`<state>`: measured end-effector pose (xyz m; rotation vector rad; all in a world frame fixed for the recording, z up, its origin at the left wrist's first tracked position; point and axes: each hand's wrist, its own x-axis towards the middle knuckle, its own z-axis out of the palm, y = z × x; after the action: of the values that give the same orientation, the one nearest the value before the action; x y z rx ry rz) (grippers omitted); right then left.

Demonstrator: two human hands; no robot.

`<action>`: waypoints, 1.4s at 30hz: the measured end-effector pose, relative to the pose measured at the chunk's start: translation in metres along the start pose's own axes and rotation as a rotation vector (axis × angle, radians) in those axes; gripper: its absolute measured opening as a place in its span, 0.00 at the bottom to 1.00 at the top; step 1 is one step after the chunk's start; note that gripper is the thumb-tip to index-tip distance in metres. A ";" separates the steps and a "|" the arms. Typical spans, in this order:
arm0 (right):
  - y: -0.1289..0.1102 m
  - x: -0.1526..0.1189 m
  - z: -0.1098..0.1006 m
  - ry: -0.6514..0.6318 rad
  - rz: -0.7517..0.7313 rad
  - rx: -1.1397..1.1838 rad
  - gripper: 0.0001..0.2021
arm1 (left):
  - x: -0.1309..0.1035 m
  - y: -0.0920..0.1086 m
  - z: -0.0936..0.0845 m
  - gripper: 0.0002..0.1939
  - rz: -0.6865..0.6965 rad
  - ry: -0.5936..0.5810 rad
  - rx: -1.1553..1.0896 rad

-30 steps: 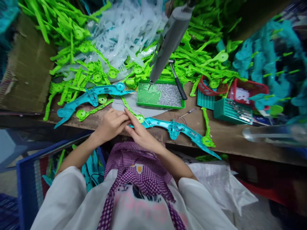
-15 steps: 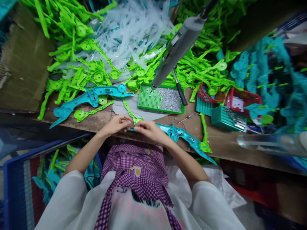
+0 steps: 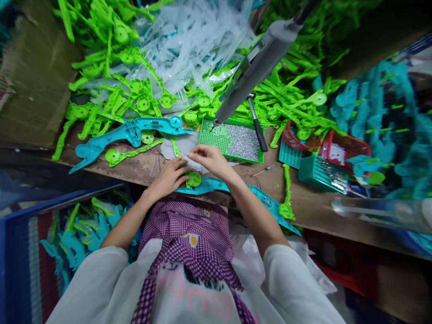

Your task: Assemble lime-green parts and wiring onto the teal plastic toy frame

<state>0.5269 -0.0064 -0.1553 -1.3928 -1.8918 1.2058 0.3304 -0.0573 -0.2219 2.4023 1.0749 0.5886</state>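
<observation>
A light-green plastic arm piece with a round disc end lies over a blue curved plastic part at the table's front edge. My left hand bends its fingers over the green piece's long stem and grips it, hiding the middle. Just right of those fingertips, my right hand has thumb and fingers pinched together above the grey pad. Whatever sits in that pinch is too small to make out. The blue part runs right beneath my right forearm.
A green tray of small metal pieces stands ahead, under a hanging grey power screwdriver. A black-handled hammer rests across the tray. Another blue part lies left. Green and clear parts pile behind; red and teal baskets stand right.
My right hand has lifted forward off the blue part toward the pad. My left hand has shifted slightly nearer me, its fingers over the green piece, whose disc now shows beside them.
</observation>
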 end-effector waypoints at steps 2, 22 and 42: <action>-0.001 0.018 0.008 -0.003 0.012 -0.167 0.10 | -0.003 0.000 0.000 0.17 -0.026 0.021 -0.011; -0.016 0.044 0.046 -0.028 0.195 -0.697 0.13 | -0.005 0.002 0.002 0.17 -0.027 0.072 0.018; -0.011 0.056 0.044 -0.074 0.278 -0.662 0.13 | -0.005 0.001 0.005 0.17 -0.023 0.080 -0.014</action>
<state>0.4666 0.0291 -0.1736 -2.0244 -2.3285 0.7676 0.3307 -0.0625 -0.2258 2.3692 1.1265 0.6865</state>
